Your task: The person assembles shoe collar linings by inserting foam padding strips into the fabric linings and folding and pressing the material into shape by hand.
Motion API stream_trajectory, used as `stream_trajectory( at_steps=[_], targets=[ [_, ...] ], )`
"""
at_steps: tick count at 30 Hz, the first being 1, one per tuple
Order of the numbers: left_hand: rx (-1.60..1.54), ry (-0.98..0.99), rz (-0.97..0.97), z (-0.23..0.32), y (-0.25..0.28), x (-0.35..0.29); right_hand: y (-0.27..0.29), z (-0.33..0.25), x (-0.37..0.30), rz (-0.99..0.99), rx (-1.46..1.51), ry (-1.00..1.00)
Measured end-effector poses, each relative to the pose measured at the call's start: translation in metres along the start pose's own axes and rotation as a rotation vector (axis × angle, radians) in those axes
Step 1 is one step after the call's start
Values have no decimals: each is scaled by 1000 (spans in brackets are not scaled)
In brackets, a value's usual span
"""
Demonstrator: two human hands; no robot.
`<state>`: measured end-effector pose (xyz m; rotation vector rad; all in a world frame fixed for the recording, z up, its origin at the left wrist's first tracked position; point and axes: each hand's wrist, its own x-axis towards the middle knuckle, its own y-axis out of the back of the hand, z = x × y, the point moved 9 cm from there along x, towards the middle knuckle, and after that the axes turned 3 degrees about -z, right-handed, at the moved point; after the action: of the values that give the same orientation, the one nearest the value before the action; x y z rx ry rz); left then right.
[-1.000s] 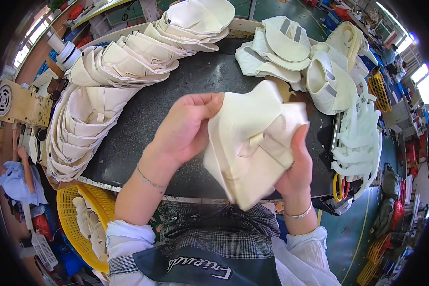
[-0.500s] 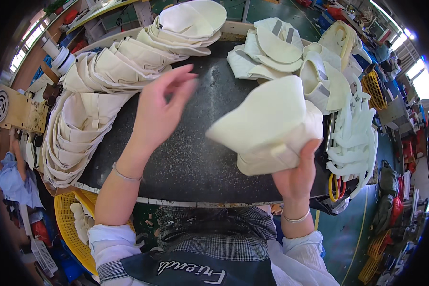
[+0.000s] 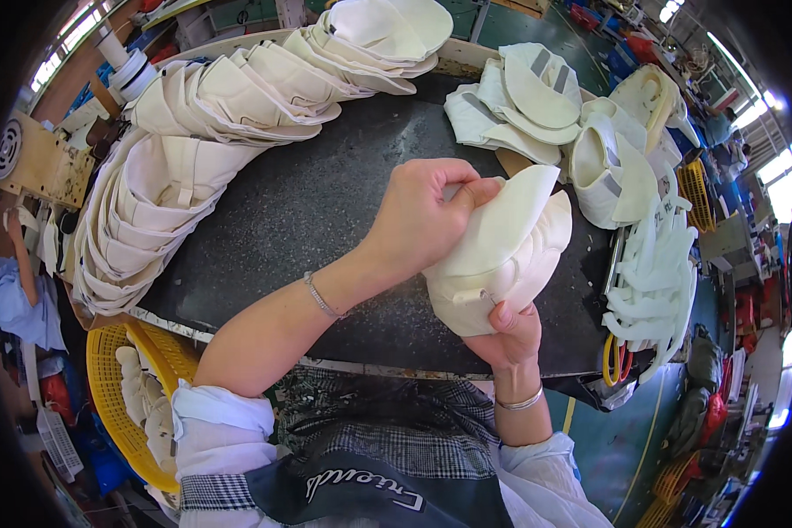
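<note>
A cream fabric cap [image 3: 502, 242] with a stiff curved brim is held between my two hands above the dark table. My right hand [image 3: 509, 336] grips its lower edge from below, thumb on the outside. With fingers curled, my left hand [image 3: 431, 209] pinches the far-left edge of the brim; its fingertips are partly hidden by the fabric. Close behind the held cap lies a pile of white cap pieces with brims and grey strips [image 3: 537, 101]. Along the left side and far edge curves a long row of nested cream caps [image 3: 238, 92].
The dark work table [image 3: 352, 176] has a curved pale rim. Whitish fabric strips [image 3: 651, 273] hang over its right side near orange-handled scissors [image 3: 616, 359]. A yellow basket [image 3: 106, 378] with white pieces stands at lower left. Another person's blue sleeve [image 3: 25, 304] shows at far left.
My left hand has come right from over the table and taken hold of the brim. The cap has turned and tilted, its brim now steeper, while my right hand has shifted lower and left.
</note>
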<state>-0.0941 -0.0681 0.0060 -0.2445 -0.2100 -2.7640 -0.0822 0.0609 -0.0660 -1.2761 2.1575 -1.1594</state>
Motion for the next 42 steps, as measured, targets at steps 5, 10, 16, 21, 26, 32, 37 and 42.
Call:
stream_trajectory(
  at_steps=[5,10,16,21,26,32,37,42],
  targets=[
    [144,-83,185,-1,20,5,-8,-5,-4,115,-153,84],
    [69,-49,189,-6,17,1,5,-2,-15,120,-187,123],
    [76,11,-71,-7,3,-2,1,13,-29,-84,-15,87],
    [139,70,-193,-19,-18,-7,-18,30,-20,-224,149,15],
    [299,104,-60,-36,4,3,-19,9,-8,69,-92,108],
    [157,-368,210,55,44,-55,-28,-15,1,118,-266,211],
    [403,-251,98,56,20,-74,-27,-7,1,13,-235,219],
    [143,61,-48,39,25,-64,-23,-16,3,24,-353,235]
  ],
)
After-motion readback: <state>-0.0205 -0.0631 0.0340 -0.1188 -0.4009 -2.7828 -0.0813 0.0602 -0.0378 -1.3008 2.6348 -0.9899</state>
